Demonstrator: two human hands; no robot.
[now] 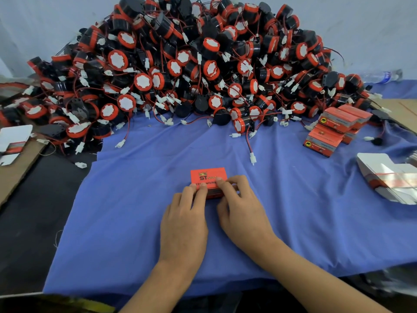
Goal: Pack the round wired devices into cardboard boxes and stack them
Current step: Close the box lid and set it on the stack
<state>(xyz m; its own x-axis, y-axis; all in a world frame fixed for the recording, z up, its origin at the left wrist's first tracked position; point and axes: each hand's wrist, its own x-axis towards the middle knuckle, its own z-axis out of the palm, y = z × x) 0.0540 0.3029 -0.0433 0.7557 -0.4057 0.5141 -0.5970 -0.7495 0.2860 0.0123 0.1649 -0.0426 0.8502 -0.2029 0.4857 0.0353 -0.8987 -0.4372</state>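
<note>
Head view.

- Worktop (33, 211): dark surface, mostly covered by a blue cloth (135, 222) that hangs over the near edge.
- Box (208, 176): a small red cardboard box lies on the cloth at mid-worktop, closer to the near edge than to the far one. The printed top faces up and looks closed.
- Left hand (184, 220): fingers bent over the near left part of the box, fingertips on its top. Thumb hidden.
- Right hand (242, 213): fingers bent over the near right part, fingertips on the top beside the left fingertips. Both hands are grasping the box.
- Round devices (191, 64): a big heap of black-and-red units with red wires and white plugs runs along the far edge, from the left edge almost to the right. A few plugs trail onto the cloth.
- Stack of boxes (336, 129): closed red boxes piled near the right edge, just beside the heap.
- Flat box blanks (388, 177): a banded white bundle at the right edge, nearer than the stack.
- More blanks (13, 138) lie at the left edge on a cardboard sheet (18, 172).
- Water bottle (381, 76): lying at the far right corner.
</note>
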